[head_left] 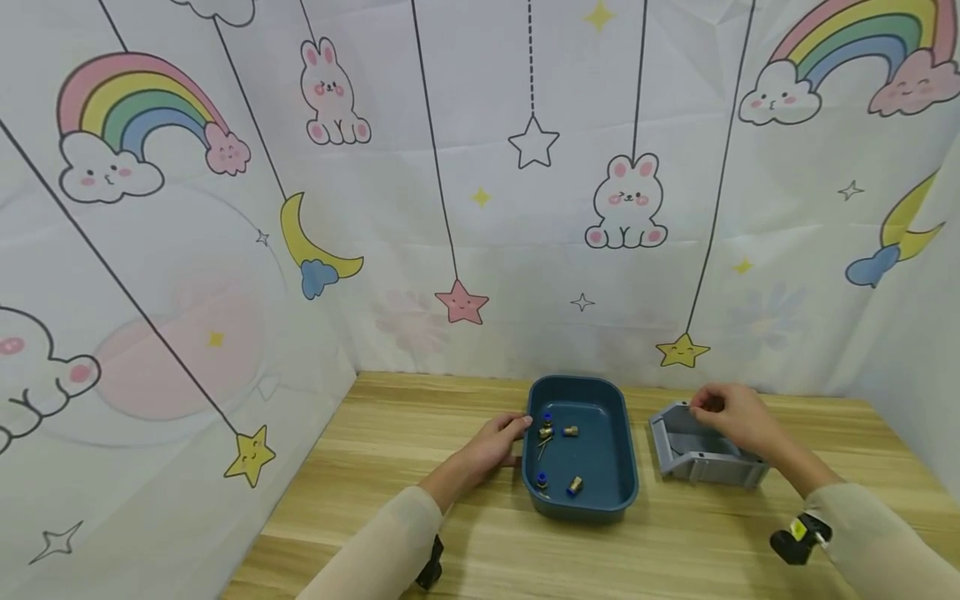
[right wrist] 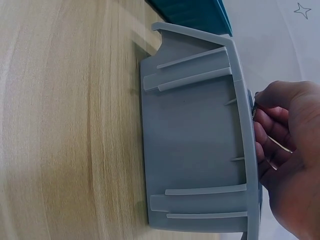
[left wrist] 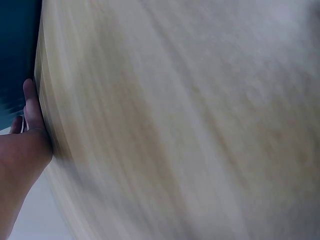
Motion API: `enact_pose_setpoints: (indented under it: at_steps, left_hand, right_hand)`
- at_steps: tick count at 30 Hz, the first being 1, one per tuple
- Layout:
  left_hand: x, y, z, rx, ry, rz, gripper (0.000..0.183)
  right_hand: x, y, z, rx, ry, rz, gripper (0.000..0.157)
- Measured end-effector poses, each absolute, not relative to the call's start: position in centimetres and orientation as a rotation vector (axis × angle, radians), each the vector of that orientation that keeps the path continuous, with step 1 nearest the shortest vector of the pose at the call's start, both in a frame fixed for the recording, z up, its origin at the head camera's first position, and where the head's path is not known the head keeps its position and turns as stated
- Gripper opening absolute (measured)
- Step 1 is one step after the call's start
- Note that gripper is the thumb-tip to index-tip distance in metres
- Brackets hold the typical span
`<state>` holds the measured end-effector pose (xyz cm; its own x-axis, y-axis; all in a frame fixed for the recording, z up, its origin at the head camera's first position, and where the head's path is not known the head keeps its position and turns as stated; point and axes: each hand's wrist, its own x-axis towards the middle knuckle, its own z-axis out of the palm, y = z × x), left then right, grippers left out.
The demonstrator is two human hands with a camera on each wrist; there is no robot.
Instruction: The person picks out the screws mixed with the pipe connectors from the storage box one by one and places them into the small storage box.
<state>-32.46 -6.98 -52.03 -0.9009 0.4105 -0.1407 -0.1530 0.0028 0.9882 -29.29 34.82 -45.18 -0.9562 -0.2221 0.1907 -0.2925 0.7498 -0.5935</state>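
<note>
My left hand [head_left: 491, 443] holds the left side of a dark blue plastic basin [head_left: 630, 467], a fingertip at its rim; in the left wrist view, its fingers [left wrist: 31, 102] lie along the outer wall. In the basin are several brass fittings with blue collars, such as one fitting [head_left: 575, 485], and thin screws [head_left: 543, 446] on the left. Over the grey bin [head_left: 716, 472], my right hand [head_left: 738, 421] pinches a small dark threaded piece, seemingly a screw [right wrist: 254, 111], mostly hidden by its fingers. The bin's contents are largely out of sight.
Basin and bin stand side by side with a narrow gap on a wood-grain table [head_left: 405, 417]. Behind and beside them hangs a white printed cloth [head_left: 525, 242]. A black wrist camera [head_left: 801, 537] sits at the right sleeve.
</note>
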Motion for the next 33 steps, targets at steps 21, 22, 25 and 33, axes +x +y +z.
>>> enact_pose_setpoints:
  at_steps: [21,22,25,33]
  left_hand:
    - [-32.6,-7.0,-52.1,0.266,1.908,1.951,0.059]
    - [-32.6,-7.0,-52.1,0.265,1.907,1.953,0.059]
    - [-32.7,-7.0,-52.2,0.259,1.911,1.953,0.059]
    - [-32.6,-7.0,-52.2,0.266,1.911,1.954,0.058]
  right_hand:
    - [-29.4,34.8,-45.4,0.413,-2.845,1.006,0.009]
    - [-29.4,34.8,-45.5,0.413,-2.845,1.006,0.009]
    - [-29.4,34.6,-45.4,0.419,-2.847,1.009,0.008]
    - [-29.5,33.8,-45.2,0.459,-2.848,0.974,0.007]
